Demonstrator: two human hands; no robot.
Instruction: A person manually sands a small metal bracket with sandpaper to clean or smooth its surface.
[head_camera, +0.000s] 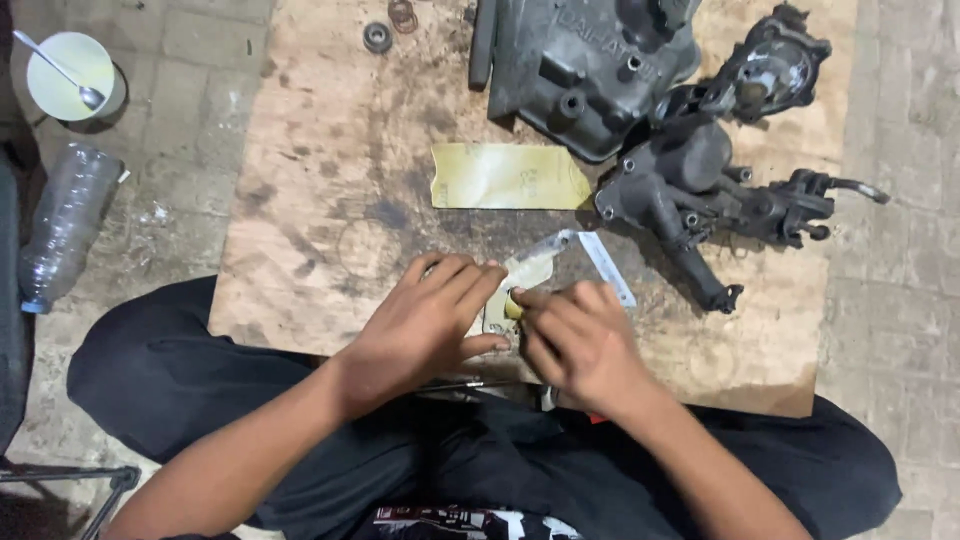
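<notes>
The left hand is laid flat, fingers spread, on a pale yellowish sheet on the wooden board. The sheet's near edge is pinched by the right hand, fingers curled; dark engine parts lie beyond.

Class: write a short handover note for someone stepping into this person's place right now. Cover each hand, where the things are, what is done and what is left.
Left hand: flat, pressing the pale sheet piece onto the wooden board.
Right hand: fingers pinched at that piece's edge.
Nearby: yellowish sheet, grey cover, dark metal housing.
Done: cannot tell how far the piece is worked.
Left: housing and cover lie untouched.
</notes>
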